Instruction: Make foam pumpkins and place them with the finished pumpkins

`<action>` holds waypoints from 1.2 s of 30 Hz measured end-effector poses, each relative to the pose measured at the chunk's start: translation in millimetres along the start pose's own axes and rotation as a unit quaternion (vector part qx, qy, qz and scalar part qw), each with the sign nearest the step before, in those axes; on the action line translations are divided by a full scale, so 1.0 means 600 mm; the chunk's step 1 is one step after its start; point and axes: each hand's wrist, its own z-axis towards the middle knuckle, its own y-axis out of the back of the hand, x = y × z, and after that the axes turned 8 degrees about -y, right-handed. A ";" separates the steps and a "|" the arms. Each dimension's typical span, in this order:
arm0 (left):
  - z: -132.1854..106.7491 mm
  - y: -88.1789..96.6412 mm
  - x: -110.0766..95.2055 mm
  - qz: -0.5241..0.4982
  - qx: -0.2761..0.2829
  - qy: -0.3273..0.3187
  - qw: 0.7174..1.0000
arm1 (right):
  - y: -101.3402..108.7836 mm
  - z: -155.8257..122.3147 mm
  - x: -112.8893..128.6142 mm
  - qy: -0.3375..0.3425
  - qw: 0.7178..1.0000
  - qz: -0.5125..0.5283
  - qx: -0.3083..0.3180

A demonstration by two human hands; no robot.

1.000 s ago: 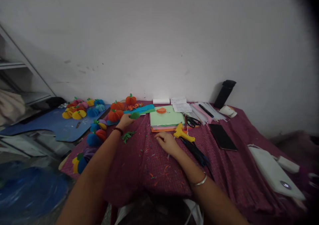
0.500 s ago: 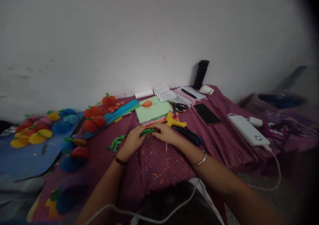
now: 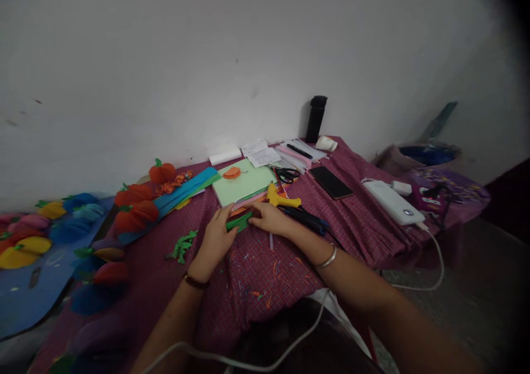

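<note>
Both of my hands meet over a small green paper piece (image 3: 239, 221) on the maroon checked cloth (image 3: 265, 274). My left hand (image 3: 217, 237) pinches its left end, thumb on top. My right hand (image 3: 270, 219) closes on its right end. Just behind my right hand lies a yellow glue gun (image 3: 280, 198). A stack of coloured paper sheets (image 3: 244, 182) with an orange cut-out (image 3: 232, 172) on top lies behind the hands. Green paper leaf cut-outs (image 3: 181, 246) lie left of my left hand.
Orange paper pumpkins (image 3: 136, 205) and more coloured ones (image 3: 37, 230) sit at the left. Scissors (image 3: 286, 173), a phone (image 3: 330, 182), a white power bank (image 3: 391, 201) with cable, a black bottle (image 3: 315, 119) and papers (image 3: 263, 154) lie behind and right. Paper scraps litter the cloth.
My left hand brought a green piece from the far left to the middle, where my right hand joined it. The view swung right and down.
</note>
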 end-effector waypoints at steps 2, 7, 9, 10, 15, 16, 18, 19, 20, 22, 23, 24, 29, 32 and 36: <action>-0.001 0.003 0.006 0.026 0.013 0.015 0.999 | 0.002 0.000 -0.002 -0.003 1.000 -0.020 0.001; -0.004 0.013 0.015 0.056 0.068 0.035 0.995 | 0.002 -0.001 -0.004 0.007 0.998 -0.068 0.013; -0.004 0.015 0.015 0.025 0.081 0.043 0.995 | 0.001 -0.003 -0.004 0.007 0.997 -0.074 0.014; -0.004 0.014 0.013 0.008 0.089 0.050 0.995 | 0.001 -0.003 -0.003 0.007 0.997 -0.075 0.013; 0.001 0.009 -0.004 -0.109 0.062 0.116 0.985 | -0.001 0.000 -0.001 -0.006 1.000 -0.012 0.001; 0.002 0.009 -0.008 -0.169 0.038 0.135 0.976 | 0.000 0.002 -0.001 -0.015 0.999 0.032 0.010; 0.004 0.012 -0.016 -0.313 -0.003 0.176 0.933 | 0.003 0.005 -0.001 -0.043 0.986 0.156 0.039; 0.005 0.015 -0.019 -0.380 -0.021 0.193 0.904 | 0.005 0.006 -0.001 -0.059 0.972 0.222 0.055; 0.005 0.017 -0.023 -0.438 -0.037 0.206 0.874 | 0.007 0.006 -0.001 -0.073 0.955 0.281 0.067; 0.005 0.021 -0.028 -0.511 -0.064 0.218 0.829 | 0.011 0.006 0.001 -0.092 0.923 0.365 0.078; 0.005 0.023 -0.029 -0.529 -0.071 0.219 0.817 | 0.013 0.005 0.003 -0.098 0.911 0.392 0.080; 0.005 0.023 -0.030 -0.539 -0.072 0.220 0.810 | 0.014 0.004 0.005 -0.106 0.901 0.413 0.082; 0.002 0.019 -0.031 -0.538 -0.040 0.210 0.815 | 0.016 -0.003 0.018 -0.150 0.847 0.504 0.083; 0.000 0.015 -0.031 -0.529 -0.030 0.194 0.825 | 0.015 -0.007 0.022 -0.167 0.814 0.548 0.097; -0.004 0.010 -0.031 -0.521 -0.017 0.183 0.833 | 0.009 -0.010 0.024 -0.169 0.794 0.572 0.114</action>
